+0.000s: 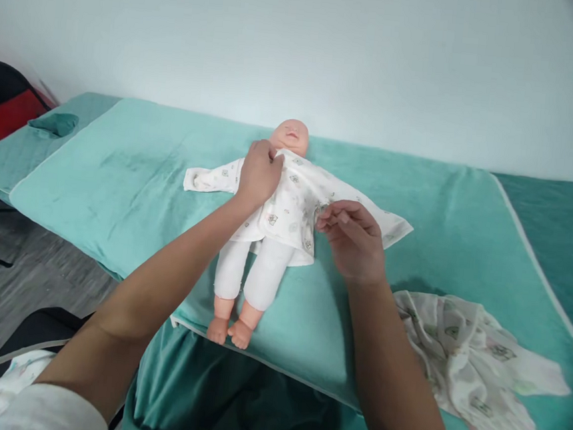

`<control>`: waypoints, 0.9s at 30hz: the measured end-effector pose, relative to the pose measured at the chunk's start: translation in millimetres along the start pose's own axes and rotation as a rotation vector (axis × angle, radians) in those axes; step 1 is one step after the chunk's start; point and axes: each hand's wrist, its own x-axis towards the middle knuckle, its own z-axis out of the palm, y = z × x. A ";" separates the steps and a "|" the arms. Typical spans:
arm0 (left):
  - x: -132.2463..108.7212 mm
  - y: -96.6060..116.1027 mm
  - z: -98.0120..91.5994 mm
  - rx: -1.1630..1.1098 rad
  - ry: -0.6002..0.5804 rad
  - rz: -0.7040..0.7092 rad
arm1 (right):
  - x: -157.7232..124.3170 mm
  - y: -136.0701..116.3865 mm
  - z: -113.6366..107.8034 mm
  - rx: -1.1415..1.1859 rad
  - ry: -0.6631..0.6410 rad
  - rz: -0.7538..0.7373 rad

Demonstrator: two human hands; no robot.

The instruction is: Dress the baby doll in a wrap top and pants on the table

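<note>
Left hand (260, 172) grips the shirt (292, 209) collar, right hand (352, 237) pinches its 3 o'clock edge; a hard tug might drag the doll (292, 135), feet overhanging the mat (119, 173), off.

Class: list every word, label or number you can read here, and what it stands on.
None can be read. The printed motifs on the doll's top and on the loose cloth are too small and blurred to tell whether any hold letters.

A crumpled printed garment (469, 365) and a green cloth (54, 123) lie on teal bedding (119, 173).
</note>
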 end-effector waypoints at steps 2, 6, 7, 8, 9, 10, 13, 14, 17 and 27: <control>-1.8 -6.2 -3.0 -0.007 0.044 -0.052 | 2.5 -0.5 -2.7 0.008 0.063 -0.016; -15.8 -36.3 -28.7 0.029 0.058 0.025 | 5.5 0.4 -4.3 -0.022 0.205 -0.037; -21.5 -49.0 -40.1 0.104 0.055 0.056 | 5.9 1.5 -4.2 -0.034 0.236 -0.046; -27.7 -63.4 -53.0 0.213 0.037 0.084 | 6.4 2.9 -4.2 -0.051 0.269 -0.056; -34.1 -79.0 -66.8 0.329 0.006 0.091 | 6.9 4.7 -4.5 -0.076 0.303 -0.064; -40.3 -95.1 -80.7 0.440 -0.050 0.082 | 7.7 6.9 -5.2 -0.109 0.341 -0.070; -53.1 -137.0 -115.3 0.687 -0.165 0.013 | 11.2 15.2 -9.9 -0.227 0.452 -0.072; -54.3 -146.6 -122.6 0.731 -0.183 -0.003 | 12.6 18.3 -12.1 -0.257 0.471 -0.067; -47.2 -160.8 -131.9 0.791 -0.209 0.001 | 15.9 26.9 -19.4 -0.302 0.461 -0.053; -19.9 -174.0 -124.3 0.663 -0.071 -0.108 | -21.6 30.0 -3.9 -0.870 0.019 -0.321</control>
